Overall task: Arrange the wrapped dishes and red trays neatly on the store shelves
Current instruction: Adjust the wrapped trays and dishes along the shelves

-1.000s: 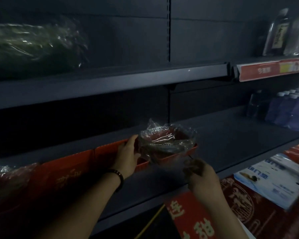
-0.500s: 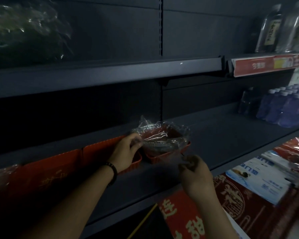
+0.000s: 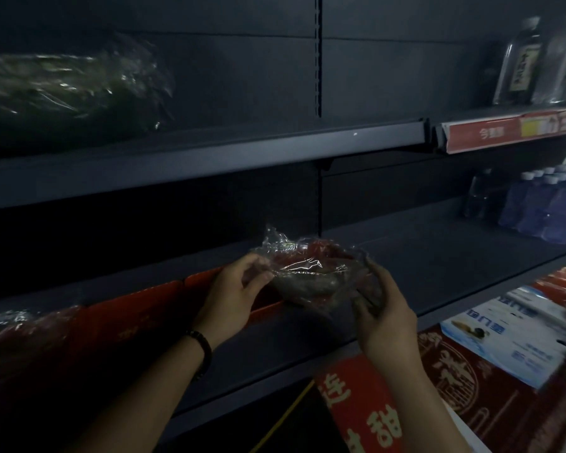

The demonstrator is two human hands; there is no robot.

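Head view, nearest first: red boxes with pale lettering (image 3: 373, 416) and a blue-and-white carton (image 3: 517, 344) lie low at the right, below the front lip of the middle shelf (image 3: 438, 256). Both forearms reach up over that lip, and the left wrist wears a dark beaded band (image 3: 202, 349). The left hand (image 3: 232, 299) has its fingers curled onto the left edge of the wrapped dish (image 3: 311, 273), pinching the crumpled film there. The right hand (image 3: 386, 318) grips the dish's right side, fingers bent in against the wrap. The dish, something red showing through its clear film, is held between the two hands over the middle shelf at the right end of a row of red trays (image 3: 138, 308); whether its underside touches the shelf cannot be told. The trays run leftwards along the shelf into shadow, where more shiny wrap (image 3: 4, 318) shows. Farther right on the same shelf stands a group of blue water bottles (image 3: 549, 210) with white caps. Above, the upper shelf (image 3: 209, 155) carries a film-wrapped green bundle (image 3: 69, 93) at the left, and at the far right clear glass bottles (image 3: 520, 63) stand over a red price strip (image 3: 510, 130).
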